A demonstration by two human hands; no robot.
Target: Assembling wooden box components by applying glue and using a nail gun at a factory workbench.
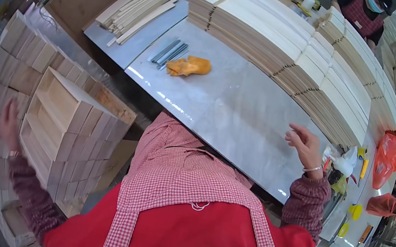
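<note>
My left hand (9, 124) reaches out to the left beside stacked pale wooden boxes (62, 106); its fingers are stretched out, slightly blurred, and hold nothing I can see. Whether it touches a box I cannot tell. Over the right part of the grey tabletop (242, 110) hovers my right hand (304, 151), its fingers loosely bent and apart, with nothing in them. On the table further left lie an orange-yellow cloth or glove (189, 66) and a bundle of thin grey metal strips (169, 53).
Long stacks of thin wooden boards (261, 29) line the table's far side. Loose wooden strips (138, 11) lie at the far left. Tools, a white bottle (345, 163) and a red plastic bag (387, 158) are at the right. A co-worker (361, 15) is at the far right.
</note>
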